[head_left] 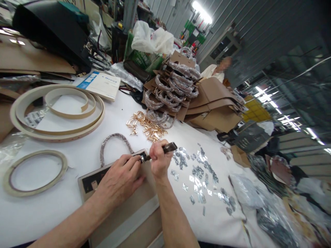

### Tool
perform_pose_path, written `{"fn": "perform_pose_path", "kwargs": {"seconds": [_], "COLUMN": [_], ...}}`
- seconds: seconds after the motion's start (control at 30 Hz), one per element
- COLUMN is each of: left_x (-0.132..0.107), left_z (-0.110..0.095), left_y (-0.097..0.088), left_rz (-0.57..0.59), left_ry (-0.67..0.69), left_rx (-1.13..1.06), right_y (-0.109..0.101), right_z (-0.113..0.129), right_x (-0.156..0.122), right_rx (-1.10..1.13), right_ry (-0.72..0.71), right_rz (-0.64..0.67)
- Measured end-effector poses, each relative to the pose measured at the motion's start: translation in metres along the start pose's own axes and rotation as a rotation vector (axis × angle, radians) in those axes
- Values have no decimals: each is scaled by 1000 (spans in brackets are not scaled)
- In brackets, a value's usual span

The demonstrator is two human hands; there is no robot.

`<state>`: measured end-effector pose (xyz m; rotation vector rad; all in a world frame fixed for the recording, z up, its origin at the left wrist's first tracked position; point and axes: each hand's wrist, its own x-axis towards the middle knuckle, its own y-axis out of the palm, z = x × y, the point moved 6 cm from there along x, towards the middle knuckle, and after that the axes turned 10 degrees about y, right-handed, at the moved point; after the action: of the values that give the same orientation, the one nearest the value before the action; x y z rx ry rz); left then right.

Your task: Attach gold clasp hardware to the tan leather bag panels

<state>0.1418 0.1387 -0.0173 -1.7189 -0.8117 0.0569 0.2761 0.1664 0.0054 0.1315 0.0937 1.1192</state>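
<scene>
A beige bag panel (124,206) with a dark inner edge and a plastic-wrapped loop handle (113,137) lies in front of me. My left hand (121,174) grips its upper edge, fingertips beside a small shiny metal piece (143,158). Wrapped round a dark-handled tool (170,147) is my right hand (159,158); the tool's narrow end points left at that metal piece. My fist hides part of the tool, so its exact kind is unclear. Another metal fitting (94,185) shows at the panel's left end.
Gold-coloured fittings (148,127) lie in a pile behind my hands. Thin metal plates (199,172) are scattered to the right. Strip coils (58,134) and a tape roll (36,191) rest at left. Stacked panels with wrapped handles (170,93) stand behind; a person (216,70) is farther back.
</scene>
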Motion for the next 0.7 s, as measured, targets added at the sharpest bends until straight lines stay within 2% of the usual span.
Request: {"fn": "perform_pose_path", "kwargs": {"seconds": [0.07, 0.13, 0.33, 0.4, 0.5, 0.6, 0.7], "left_x": [0, 0, 2, 1, -11, -37, -61], "left_z": [0, 1, 1, 2, 7, 16, 25], "left_y": [-1, 0, 1, -5, -22, -40, -46], "left_rz": [-17, -28, 6, 16, 12, -32, -97], "left_ry": [8, 10, -24, -37, -55, -70, -84], "left_rx": [11, 8, -19, -32, -11, 22, 16], "right_y": [-4, -4, 5, 2, -8, -16, -11], "right_z": [22, 30, -15, -15, 10, 40, 46], "right_x": [-1, -3, -8, -9, -15, -27, -41], "right_rx": [137, 196, 79, 83, 153, 251, 324], "right_ry": [-95, -148, -86, -102, -164, -218, -169], "right_rz": [-64, -111, -127, -132, -142, -126, -83]}}
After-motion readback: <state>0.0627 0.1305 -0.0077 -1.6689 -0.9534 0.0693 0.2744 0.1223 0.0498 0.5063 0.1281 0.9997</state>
